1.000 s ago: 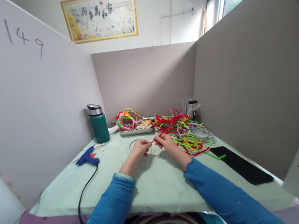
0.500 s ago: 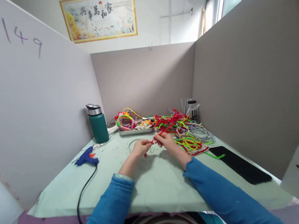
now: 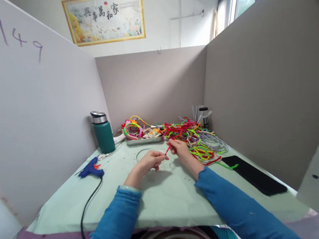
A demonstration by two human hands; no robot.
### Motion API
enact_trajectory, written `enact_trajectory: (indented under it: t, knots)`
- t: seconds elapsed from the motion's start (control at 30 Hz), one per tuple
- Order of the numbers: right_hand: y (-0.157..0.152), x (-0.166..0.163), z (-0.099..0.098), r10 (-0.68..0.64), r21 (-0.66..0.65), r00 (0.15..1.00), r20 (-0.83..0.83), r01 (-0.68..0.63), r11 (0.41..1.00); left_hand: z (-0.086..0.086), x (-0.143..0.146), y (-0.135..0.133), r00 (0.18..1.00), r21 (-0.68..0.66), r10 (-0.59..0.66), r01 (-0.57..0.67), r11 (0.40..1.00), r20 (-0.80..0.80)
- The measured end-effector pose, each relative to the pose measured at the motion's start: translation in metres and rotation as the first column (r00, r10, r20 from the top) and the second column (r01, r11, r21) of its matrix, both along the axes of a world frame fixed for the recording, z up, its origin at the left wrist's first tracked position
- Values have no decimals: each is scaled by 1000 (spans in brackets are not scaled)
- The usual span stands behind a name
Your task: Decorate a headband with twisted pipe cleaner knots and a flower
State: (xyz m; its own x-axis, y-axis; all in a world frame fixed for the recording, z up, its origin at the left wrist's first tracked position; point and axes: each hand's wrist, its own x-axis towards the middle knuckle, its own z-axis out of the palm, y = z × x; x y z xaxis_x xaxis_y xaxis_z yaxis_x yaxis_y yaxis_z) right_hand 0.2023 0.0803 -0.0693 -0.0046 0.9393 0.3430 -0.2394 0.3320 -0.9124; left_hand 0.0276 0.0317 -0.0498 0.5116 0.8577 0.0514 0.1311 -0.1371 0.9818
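Note:
A short red pipe cleaner [image 3: 168, 149] stretches between my two hands above the middle of the table. My left hand [image 3: 152, 160] pinches its lower end between thumb and fingers. Its upper end is in the closed fingers of my right hand [image 3: 180, 149], a little higher and to the right. Just behind my left hand, a thin grey wire hoop [image 3: 139, 153] lies on the cloth. Beyond my right hand spreads a tangled heap of coloured pipe cleaners [image 3: 202, 151], red, green, yellow and grey.
A metal tray [image 3: 144, 141] of small craft pieces stands at the back, with coloured rings at its left end. On the left are a green bottle [image 3: 104, 137] and a blue glue gun [image 3: 91, 169] with its cord. A black phone-like slab [image 3: 255, 175] lies right. Partitions enclose three sides.
My hands have drawn slightly apart, the left one lower and the right one higher. More of the red pipe cleaner shows between them, now slanted. The view has shifted a little.

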Motion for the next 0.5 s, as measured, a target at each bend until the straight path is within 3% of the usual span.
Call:
enact_trajectory:
  t: [0.1,0.37,0.5]
  knots:
    - [4,6,1,-5,-22,992,-122,2,1000,2,-3,-1,1000,-51,3,-3,999,2]
    - [13,20,4,-71,-7,954,-290,72,997,2,-7,-1,989,-88,-134,139,986,60]
    - [15,26,6,-39,-42,913,-405,24,999,2,-11,1,977,-95,-172,184,978,122]
